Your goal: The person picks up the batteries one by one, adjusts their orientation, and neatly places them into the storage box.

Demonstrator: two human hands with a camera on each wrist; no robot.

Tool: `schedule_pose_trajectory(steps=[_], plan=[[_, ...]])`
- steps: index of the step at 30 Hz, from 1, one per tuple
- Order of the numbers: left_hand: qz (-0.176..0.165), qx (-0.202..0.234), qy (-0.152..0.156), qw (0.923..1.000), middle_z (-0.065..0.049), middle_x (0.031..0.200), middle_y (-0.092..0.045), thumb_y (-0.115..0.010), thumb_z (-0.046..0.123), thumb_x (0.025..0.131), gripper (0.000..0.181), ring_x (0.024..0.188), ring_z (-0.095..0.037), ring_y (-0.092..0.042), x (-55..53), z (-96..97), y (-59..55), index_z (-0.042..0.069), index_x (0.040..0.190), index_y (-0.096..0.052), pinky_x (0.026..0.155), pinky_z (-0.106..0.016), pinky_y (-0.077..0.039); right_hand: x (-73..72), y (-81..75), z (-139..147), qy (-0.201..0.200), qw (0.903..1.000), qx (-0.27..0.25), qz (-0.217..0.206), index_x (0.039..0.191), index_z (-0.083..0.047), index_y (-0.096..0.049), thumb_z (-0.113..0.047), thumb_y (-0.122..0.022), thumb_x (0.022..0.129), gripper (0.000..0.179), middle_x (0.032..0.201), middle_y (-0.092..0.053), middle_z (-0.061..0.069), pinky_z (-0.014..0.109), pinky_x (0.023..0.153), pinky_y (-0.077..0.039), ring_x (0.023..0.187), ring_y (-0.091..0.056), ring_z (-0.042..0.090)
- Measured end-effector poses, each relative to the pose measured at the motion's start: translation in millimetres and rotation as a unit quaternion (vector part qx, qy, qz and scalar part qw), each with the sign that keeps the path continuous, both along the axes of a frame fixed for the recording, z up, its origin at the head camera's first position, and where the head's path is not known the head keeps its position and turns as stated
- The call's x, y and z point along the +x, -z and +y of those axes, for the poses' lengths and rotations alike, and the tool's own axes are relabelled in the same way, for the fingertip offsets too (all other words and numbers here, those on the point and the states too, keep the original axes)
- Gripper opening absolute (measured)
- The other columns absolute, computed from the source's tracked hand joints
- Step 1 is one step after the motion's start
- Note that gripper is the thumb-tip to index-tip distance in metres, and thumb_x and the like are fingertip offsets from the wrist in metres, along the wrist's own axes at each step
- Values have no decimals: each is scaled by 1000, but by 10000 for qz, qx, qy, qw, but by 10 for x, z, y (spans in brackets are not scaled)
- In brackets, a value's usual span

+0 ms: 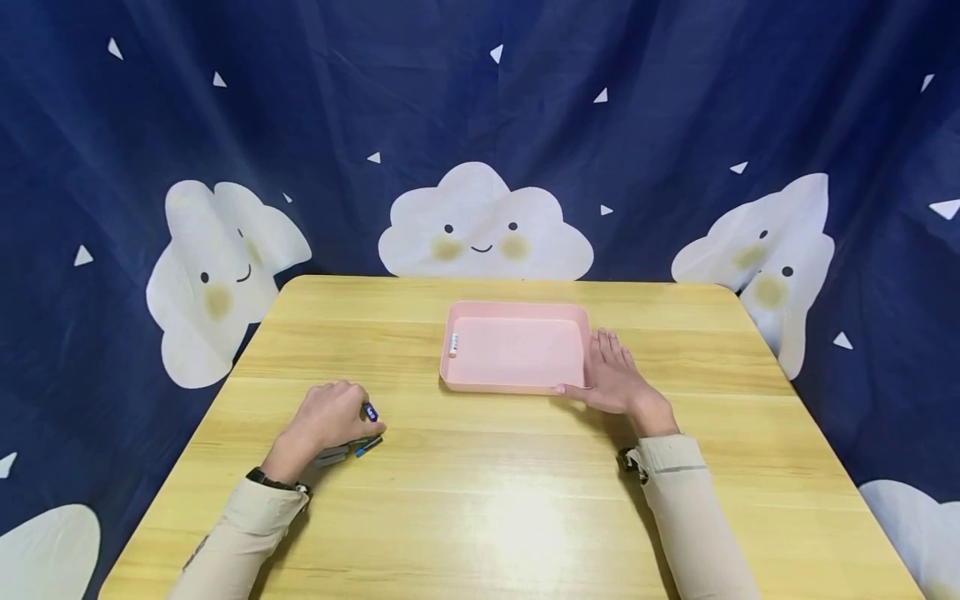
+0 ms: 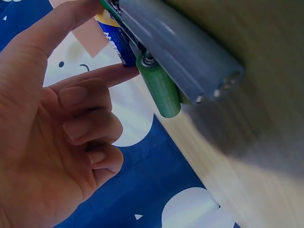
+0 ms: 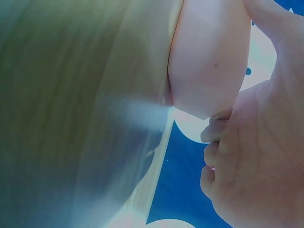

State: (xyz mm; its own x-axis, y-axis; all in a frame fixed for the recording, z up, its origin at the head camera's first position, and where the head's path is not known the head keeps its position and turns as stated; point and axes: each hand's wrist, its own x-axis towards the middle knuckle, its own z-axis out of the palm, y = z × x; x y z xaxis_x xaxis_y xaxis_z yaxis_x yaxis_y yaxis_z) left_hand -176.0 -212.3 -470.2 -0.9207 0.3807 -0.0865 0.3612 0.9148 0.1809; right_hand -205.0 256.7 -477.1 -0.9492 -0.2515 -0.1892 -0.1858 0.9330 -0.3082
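Note:
My left hand (image 1: pixel 330 417) pinches a blue battery (image 1: pixel 371 411) between thumb and index finger, the other fingers curled into the palm. Just below it on the table lie grey batteries (image 1: pixel 332 457) and a blue-ended battery (image 1: pixel 369 446), partly hidden by the hand. The left wrist view shows a green battery (image 2: pixel 159 90) beside a grey battery (image 2: pixel 185 47), close to the fingertips. My right hand (image 1: pixel 615 379) rests against the near right corner of a pink tray (image 1: pixel 517 389), fingers straight along its right side and thumb at the front rim. A white battery (image 1: pixel 453 345) lies inside by the left wall.
The tray stands on a light wooden table (image 1: pixel 480 467) with rounded far corners. Behind and around the table hangs a dark blue curtain (image 1: pixel 315 100) printed with white clouds and triangles. Both forearms come in over the near edge in beige sleeves (image 1: pixel 693 517).

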Motion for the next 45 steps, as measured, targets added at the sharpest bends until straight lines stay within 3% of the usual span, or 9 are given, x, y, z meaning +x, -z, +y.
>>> schedule_pose_trajectory(steps=[3,7,16,25,32,45], plan=[[-45,48,20,10000,15,50,-35,-82,47,80,44,47,-6,-33,-22,7,-16,25,56,-53,45,-26,-27,-1,-10,2,-15,10000,-12,-10,159,15,0,-77,-53,91,126,169,6,33,63,127,-4,159,4,50],[-62,231,30,9997,12,55,-47,-85,48,79,31,49,-8,-40,-64,32,-59,19,80,-73,47,-27,-33,-6,-17,9,-59,10000,-10,13,159,14,0,-77,-53,91,125,168,7,34,64,127,-4,158,5,51],[24,468,262,9986,10,57,-40,-85,49,79,53,48,-7,-32,-208,108,-153,11,116,-79,45,-27,-27,-18,-7,14,-43,10000,-28,-45,159,14,3,-78,-51,91,127,168,9,33,63,127,-3,158,6,51],[96,1005,396,9941,10,60,-45,-87,48,78,56,50,-6,-35,-359,162,-167,15,123,-78,46,-25,-28,-32,-16,7,-27,10000,-16,6,159,14,1,-77,-53,90,127,169,7,33,63,127,-4,158,5,50],[224,1526,432,9871,11,56,-37,-87,45,79,54,51,-6,-30,-469,217,-223,16,123,-77,49,-25,-26,-17,3,13,-31,10000,-4,-19,159,14,1,-79,-52,90,128,169,7,33,63,127,-4,159,5,50],[324,1927,652,9786,11,57,-31,-86,45,80,54,55,-8,-27,-757,437,-279,17,126,-76,53,-26,-25,-18,4,10,11,10000,16,0,159,14,1,-79,-52,90,128,169,8,33,63,127,-4,159,5,50]])
